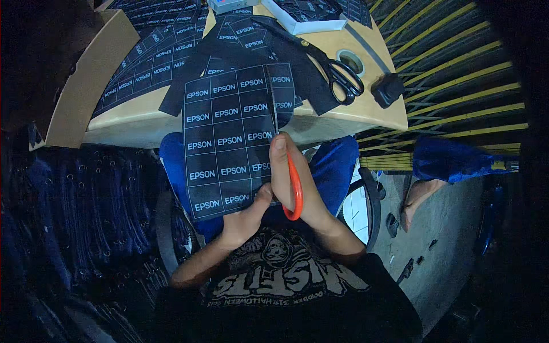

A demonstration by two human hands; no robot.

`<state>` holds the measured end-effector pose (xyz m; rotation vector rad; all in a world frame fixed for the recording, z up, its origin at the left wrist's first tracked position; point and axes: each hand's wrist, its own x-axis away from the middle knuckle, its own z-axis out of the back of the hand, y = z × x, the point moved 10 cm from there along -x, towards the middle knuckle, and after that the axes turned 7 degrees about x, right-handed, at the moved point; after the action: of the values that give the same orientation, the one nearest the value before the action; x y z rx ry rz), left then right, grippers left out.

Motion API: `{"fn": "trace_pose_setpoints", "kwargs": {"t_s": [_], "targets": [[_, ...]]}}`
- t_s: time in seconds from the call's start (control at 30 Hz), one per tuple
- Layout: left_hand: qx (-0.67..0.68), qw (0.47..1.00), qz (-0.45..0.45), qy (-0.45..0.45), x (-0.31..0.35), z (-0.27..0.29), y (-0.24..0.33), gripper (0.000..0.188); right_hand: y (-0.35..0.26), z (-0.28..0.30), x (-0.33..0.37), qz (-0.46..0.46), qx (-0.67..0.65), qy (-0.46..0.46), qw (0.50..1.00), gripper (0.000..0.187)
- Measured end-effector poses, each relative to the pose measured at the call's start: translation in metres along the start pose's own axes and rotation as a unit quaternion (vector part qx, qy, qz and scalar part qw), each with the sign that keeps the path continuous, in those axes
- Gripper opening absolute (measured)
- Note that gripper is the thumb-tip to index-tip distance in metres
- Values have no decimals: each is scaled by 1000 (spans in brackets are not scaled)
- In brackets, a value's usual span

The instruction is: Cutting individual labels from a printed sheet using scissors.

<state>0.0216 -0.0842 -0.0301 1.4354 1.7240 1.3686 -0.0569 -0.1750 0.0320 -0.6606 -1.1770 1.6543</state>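
Observation:
A black sheet (227, 127) printed with a grid of white lettering hangs before me, tilted, over my lap. Its lower right edge is pinched by my left hand (245, 222), the thumb on top and the other fingers hidden beneath. My right hand (290, 182) is closed round the orange-red handle of a pair of scissors (296, 194), its thumb pointing up. The scissor blades lie along the line beside the sheet's rightmost column, between it and the strip (282, 86) to the right. How far the blades are parted I cannot tell.
On the pale wooden table (374, 108) lie more printed sheets (151, 71), large black-handled scissors (340, 80), a tape roll (349, 62), a small black object (388, 90) and a white tray (303, 26). A cardboard piece (86, 80) stands at left. Another person's foot (417, 200) shows at right.

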Motion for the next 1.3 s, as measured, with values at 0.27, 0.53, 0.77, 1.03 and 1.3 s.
{"fn": "trace_pose_setpoints", "kwargs": {"t_s": [0.27, 0.53, 0.77, 1.03, 1.3], "targets": [[-70, 997, 26, -7, 1, -5, 5, 22, 2, -2, 0, -14, -27, -15, 999, 53], [-56, 998, 38, -1, 3, -5, 4, 20, 5, -3, -2, -16, -23, -15, 999, 53], [-58, 998, -7, -11, 1, 2, -6, 23, -3, 0, -2, 5, -8, -2, 1000, 51], [-66, 997, -32, -40, 1, -2, 3, 25, 2, -4, -2, -11, 2, -27, 1000, 54], [-31, 999, 20, -17, 1, 3, -8, 23, 0, -3, -3, 8, 7, -11, 1000, 57]]}}
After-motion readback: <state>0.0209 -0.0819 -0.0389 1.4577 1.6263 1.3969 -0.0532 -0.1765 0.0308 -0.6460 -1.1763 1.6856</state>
